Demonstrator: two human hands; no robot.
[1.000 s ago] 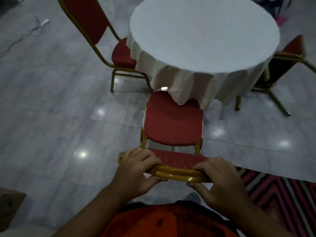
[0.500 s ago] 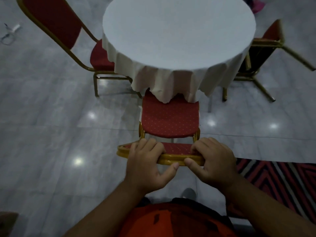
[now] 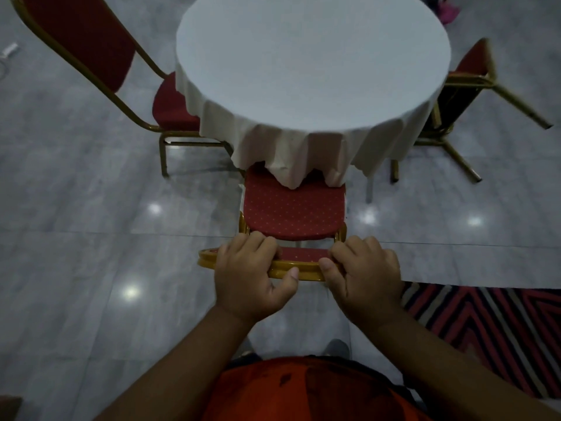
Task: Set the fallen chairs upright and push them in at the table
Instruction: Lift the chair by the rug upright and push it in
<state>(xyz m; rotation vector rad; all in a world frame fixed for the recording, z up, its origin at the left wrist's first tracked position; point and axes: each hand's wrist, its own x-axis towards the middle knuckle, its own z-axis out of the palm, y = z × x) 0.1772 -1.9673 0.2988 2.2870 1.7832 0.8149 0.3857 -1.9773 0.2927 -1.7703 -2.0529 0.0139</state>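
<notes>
A red-cushioned chair with a gold frame (image 3: 293, 212) stands upright right in front of me, its seat front tucked under the hanging white cloth of the round table (image 3: 309, 62). My left hand (image 3: 252, 275) and my right hand (image 3: 364, 278) both grip the gold top rail of its backrest. A second red chair (image 3: 91, 53) stands upright at the table's left, seat partly under the cloth. A third red chair (image 3: 467, 86) lies tipped over at the table's right, its gold legs pointing out sideways.
The floor is glossy grey tile with light reflections. A striped red, black and white rug (image 3: 491, 323) lies at the lower right. A white cable or plug (image 3: 9, 51) is on the floor at the far left. A pink object (image 3: 449, 13) sits beyond the table.
The chair in my hands has slid forward, its seat now further under the tablecloth. My hands kept their hold on the backrest rail and the table looms closer.
</notes>
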